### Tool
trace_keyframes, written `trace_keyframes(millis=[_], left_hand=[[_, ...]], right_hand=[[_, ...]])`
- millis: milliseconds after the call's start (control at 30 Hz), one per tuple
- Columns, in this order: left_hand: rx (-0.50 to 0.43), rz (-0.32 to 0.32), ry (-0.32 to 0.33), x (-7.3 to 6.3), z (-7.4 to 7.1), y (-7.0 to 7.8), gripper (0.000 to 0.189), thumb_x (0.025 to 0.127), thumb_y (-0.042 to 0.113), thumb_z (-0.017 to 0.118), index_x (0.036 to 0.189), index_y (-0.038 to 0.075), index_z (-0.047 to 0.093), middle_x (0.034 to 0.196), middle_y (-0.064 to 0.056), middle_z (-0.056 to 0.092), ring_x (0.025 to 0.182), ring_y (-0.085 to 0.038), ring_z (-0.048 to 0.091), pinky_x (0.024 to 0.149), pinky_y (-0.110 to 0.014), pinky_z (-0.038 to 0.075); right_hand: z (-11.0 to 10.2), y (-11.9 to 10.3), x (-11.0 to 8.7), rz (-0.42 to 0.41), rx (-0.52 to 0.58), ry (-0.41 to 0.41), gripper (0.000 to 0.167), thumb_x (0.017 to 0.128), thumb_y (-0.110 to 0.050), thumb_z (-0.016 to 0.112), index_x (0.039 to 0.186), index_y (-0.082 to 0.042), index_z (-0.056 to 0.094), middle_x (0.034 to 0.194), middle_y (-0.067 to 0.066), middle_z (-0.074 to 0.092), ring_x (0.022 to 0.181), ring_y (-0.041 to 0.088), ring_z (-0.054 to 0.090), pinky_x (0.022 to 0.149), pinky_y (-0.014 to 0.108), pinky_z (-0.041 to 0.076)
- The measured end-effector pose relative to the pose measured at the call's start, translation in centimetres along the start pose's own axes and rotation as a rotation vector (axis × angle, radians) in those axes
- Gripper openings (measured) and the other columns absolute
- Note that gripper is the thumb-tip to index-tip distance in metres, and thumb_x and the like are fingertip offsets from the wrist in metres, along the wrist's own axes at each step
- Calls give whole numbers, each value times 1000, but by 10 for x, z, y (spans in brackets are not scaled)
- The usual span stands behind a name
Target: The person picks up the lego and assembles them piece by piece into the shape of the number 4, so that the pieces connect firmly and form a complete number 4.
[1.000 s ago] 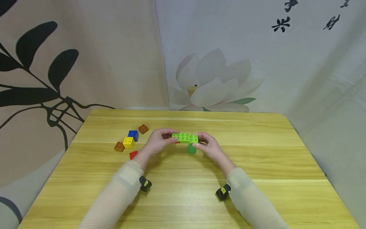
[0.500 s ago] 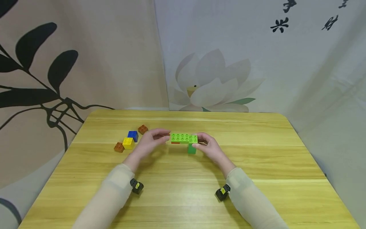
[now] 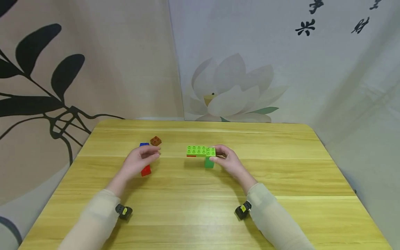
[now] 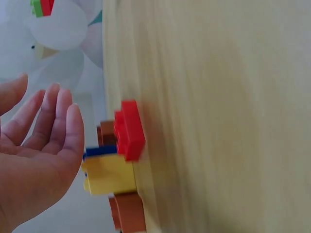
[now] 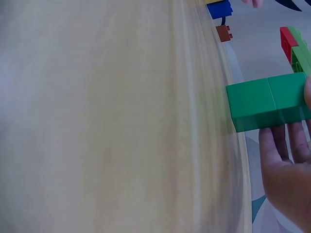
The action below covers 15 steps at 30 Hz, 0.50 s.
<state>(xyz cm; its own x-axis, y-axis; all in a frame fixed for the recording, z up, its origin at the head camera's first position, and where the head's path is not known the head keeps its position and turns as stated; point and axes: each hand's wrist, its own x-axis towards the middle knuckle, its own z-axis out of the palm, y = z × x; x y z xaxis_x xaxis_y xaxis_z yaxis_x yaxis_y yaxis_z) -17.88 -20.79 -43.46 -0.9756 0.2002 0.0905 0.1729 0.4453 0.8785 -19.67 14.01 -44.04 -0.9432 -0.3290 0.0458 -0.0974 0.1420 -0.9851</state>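
Note:
My right hand [image 3: 230, 160] grips the right end of a toy brick build, thumb in front and fingers behind. On its top lie light green bricks [image 3: 196, 150] in a row, overhanging to the left. Below their right end is a column of two darker green bricks [image 5: 267, 101], and a red brick [image 5: 287, 43] sits under the left end. My left hand [image 3: 137, 162] holds nothing; its fingers are loosely bent, over the loose bricks. Closest to it are a red brick [image 4: 131, 131], a yellow brick [image 4: 112, 174] and a blue brick [image 4: 100, 151].
One brown brick [image 3: 156, 140] lies behind the left hand, and another brown brick [image 4: 131, 212] sits beside the yellow one. All of these are on a wooden table [image 3: 281, 166]. A printed cloth [image 3: 131, 62] hangs beyond its far edge.
My left hand has let go of the build's left end and moved left to the loose bricks, covering some of them in the head view. The right hand stays in place with the build.

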Motion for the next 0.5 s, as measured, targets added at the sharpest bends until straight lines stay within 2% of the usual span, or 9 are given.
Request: trace_keyframes(millis=[233,367,500], left_hand=[[15,13,27,-15,-14,-11,35,94,10,68,125,-7,63,117,-20,67,96,-10,64,83,-17,50],[49,30,28,-20,-21,-18,33,92,6,70,121,-10,63,117,-24,66,100,-22,65,83,-16,49],[83,8,-6,-24,-27,-23,41,91,9,73,125,-9,61,124,-24,64,110,-37,61,87,-17,48]], right_hand=[[0,0,0,1,-6,5,38,91,-2,69,127,6,58,120,18,63,115,33,57,100,42,46],[1,0,1,5,-7,2,38,91,-2,69,127,6,58,120,19,62,115,33,57,100,42,46],[1,1,1,2,-7,1,39,91,-2,69,127,6,58,121,20,62,115,33,57,100,42,46]])
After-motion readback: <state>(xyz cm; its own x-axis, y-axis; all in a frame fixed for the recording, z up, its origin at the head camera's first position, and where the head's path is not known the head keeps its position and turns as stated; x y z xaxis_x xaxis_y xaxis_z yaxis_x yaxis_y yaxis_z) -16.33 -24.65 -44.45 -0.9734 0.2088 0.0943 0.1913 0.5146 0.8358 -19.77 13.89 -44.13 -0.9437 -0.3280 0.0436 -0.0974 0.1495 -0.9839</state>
